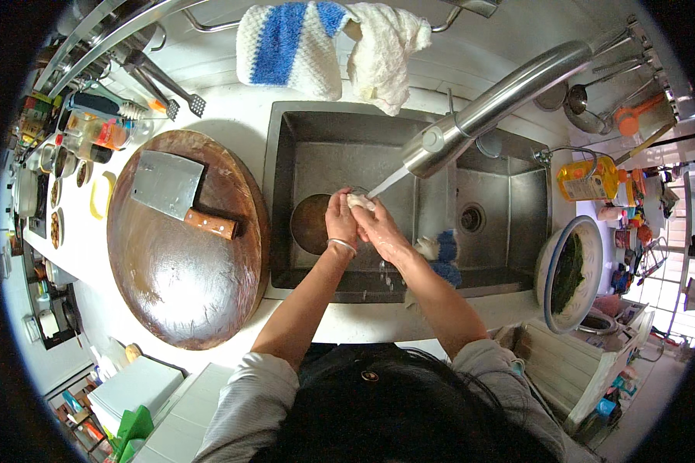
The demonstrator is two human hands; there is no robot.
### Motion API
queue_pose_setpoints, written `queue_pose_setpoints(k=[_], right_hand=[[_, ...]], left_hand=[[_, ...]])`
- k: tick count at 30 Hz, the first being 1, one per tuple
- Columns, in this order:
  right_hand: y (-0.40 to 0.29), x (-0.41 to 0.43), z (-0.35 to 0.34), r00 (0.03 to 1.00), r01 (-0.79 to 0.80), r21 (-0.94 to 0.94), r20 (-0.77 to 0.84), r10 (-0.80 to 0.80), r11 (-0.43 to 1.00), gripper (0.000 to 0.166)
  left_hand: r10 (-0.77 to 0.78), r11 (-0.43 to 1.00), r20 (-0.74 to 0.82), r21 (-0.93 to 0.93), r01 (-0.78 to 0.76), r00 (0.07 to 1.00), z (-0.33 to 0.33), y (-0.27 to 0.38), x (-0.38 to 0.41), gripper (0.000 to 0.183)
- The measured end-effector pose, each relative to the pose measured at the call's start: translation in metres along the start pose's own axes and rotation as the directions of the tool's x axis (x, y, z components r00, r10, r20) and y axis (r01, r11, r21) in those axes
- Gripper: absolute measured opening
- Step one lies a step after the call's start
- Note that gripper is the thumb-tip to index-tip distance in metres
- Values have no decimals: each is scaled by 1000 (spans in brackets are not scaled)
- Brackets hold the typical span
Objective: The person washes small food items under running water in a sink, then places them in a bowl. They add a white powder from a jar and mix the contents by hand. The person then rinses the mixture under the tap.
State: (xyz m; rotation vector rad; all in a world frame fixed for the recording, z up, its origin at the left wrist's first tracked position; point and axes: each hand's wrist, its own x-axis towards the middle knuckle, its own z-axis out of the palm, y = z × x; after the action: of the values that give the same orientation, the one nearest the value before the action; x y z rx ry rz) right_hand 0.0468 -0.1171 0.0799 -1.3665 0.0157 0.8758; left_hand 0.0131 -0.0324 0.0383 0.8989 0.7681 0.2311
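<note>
My left hand (340, 219), with a metal bangle at its wrist, and my right hand (380, 227) press together over the left basin of a stainless steel double sink (347, 124). Between them they hold a small whitish lump (360, 201); what it is cannot be made out. A stream of water from the steel faucet (440, 142) runs onto it, and drops fall below my right wrist. Partly hidden behind my left hand, a round brown vessel (308, 224) sits in the basin. A blue and white cloth (447, 249) hangs over the divider beside my right forearm.
Left of the sink, a cleaver (171, 185) lies on a thick round wooden chopping board (179, 301). Towels (301, 52) hang from a rail above the sink. At right stand a bowl of dark greens (573, 272) and a bottle of yellow liquid (588, 178).
</note>
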Motion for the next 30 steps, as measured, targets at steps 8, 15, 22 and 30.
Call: queue_pose_setpoints(k=[8, 15, 22, 30], right_hand=[[23, 21, -28, 922, -218, 263, -261, 287, 940, 24], [21, 9, -6, 952, 221, -49, -206, -226, 974, 26], [29, -37, -9, 895, 445, -506, 225, -386, 739, 31], [8, -28, -68, 948, 102, -108, -290, -129, 989, 21]], left_hand=[[10, 1000, 118, -6, -9, 993, 3, -17, -26, 40], [-292, 904, 137, -283, 320, 947, 28, 5, -39, 48], [-404, 876, 121, -233, 422, 907, -15, -8, -11, 33], [-244, 953, -83, -204, 223, 966, -68, 36, -29, 14]])
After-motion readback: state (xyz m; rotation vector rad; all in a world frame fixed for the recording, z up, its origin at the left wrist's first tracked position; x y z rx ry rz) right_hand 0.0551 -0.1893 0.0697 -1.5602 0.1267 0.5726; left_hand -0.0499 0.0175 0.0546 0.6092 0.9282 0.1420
